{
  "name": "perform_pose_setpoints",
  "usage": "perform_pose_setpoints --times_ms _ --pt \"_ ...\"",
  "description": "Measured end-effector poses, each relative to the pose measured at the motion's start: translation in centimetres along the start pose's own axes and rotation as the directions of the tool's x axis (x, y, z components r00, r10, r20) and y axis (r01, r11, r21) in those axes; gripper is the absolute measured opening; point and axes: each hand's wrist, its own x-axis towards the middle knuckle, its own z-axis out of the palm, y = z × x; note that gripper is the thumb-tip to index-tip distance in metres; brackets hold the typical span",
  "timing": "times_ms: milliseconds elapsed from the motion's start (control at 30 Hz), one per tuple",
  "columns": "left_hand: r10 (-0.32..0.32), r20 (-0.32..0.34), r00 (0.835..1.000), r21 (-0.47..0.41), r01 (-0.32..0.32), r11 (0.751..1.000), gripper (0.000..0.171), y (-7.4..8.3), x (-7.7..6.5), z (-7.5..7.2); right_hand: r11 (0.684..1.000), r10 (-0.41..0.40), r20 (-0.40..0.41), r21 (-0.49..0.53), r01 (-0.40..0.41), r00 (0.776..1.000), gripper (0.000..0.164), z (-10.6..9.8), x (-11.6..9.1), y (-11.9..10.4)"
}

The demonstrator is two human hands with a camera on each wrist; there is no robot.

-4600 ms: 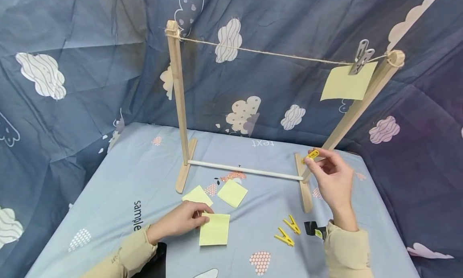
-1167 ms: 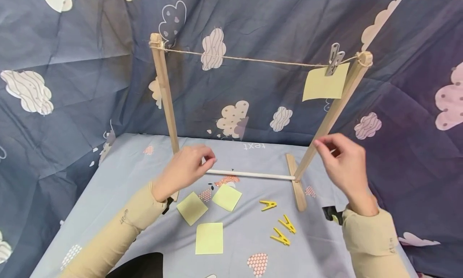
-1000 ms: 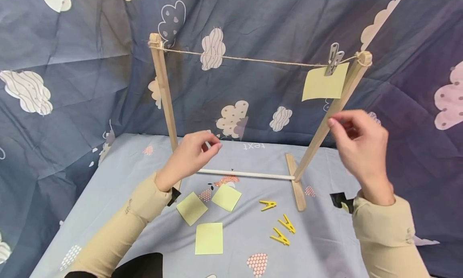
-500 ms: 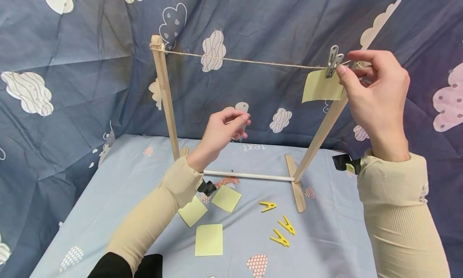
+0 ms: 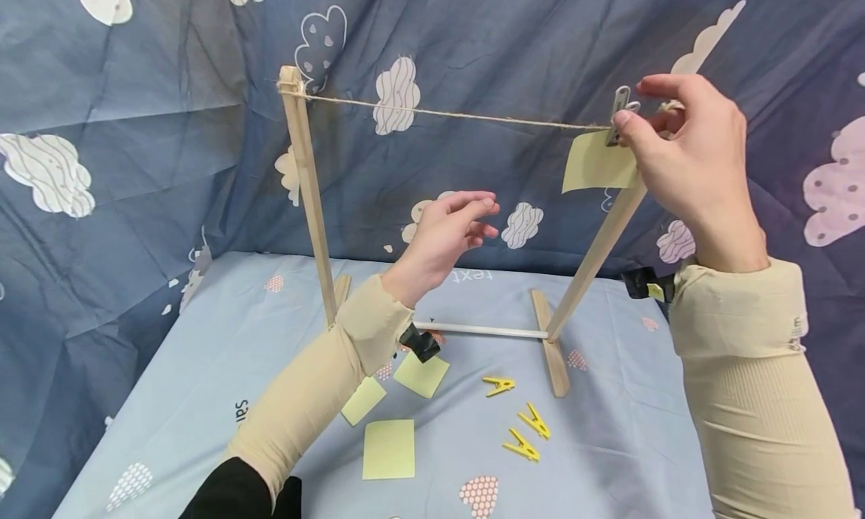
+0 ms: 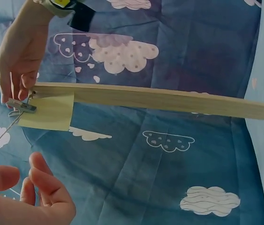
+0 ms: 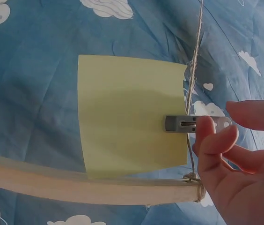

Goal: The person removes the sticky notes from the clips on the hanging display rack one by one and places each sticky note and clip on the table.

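A silver metal clip (image 5: 619, 103) fastens a pale yellow sticky note (image 5: 593, 163) to the twine (image 5: 473, 116) near the right post. My right hand (image 5: 699, 158) is up at this clip, thumb tip overlapping its handles and index finger raised apart beyond them. From the right wrist, fingertips overlap the handle end of the clip (image 7: 175, 124), and the note (image 7: 132, 112) hangs flat beside the twine. My left hand (image 5: 449, 233) hovers below the twine, left of the note, fingers loosely bent and holding nothing. In the left wrist view that hand (image 6: 47, 194) is in the foreground.
The wooden frame has a left post (image 5: 307, 181), a right post (image 5: 595, 264) and a white crossbar (image 5: 486, 330). On the bed-like blue cloth lie three yellow sticky notes (image 5: 388, 450) and three yellow clothespins (image 5: 534, 421). A patterned dark curtain (image 5: 169, 166) stands behind.
The yellow clothespin held earlier in my right hand now lies on the cloth. My right hand has risen to the metal clip. My left hand left the sticky notes and moved up and right.
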Motion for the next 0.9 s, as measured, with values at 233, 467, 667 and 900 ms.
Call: perform_pose_setpoints --times_ms 233,467,667,900 --pt "-0.059 0.015 0.998 -0.146 0.060 0.987 0.023 0.2 0.7 1.3 0.999 0.024 0.065 0.034 -0.026 0.998 0.039 -0.1 0.4 0.0" --pt "-0.047 0.034 0.998 -0.129 0.051 0.990 0.024 0.7 1.2 2.7 0.998 0.042 0.109 0.052 -0.048 0.993 0.042 0.1 0.7 -0.1" --pt "-0.014 0.028 1.000 -0.071 0.016 0.997 0.026 1.3 1.3 4.0 0.997 0.027 0.127 0.064 -0.036 0.991 0.042 0.1 0.8 -0.1" --pt "0.018 0.039 0.999 -0.003 -0.018 1.000 0.029 1.1 1.6 5.1 0.993 0.008 0.126 0.113 -0.023 0.992 0.037 0.0 0.7 -0.2"
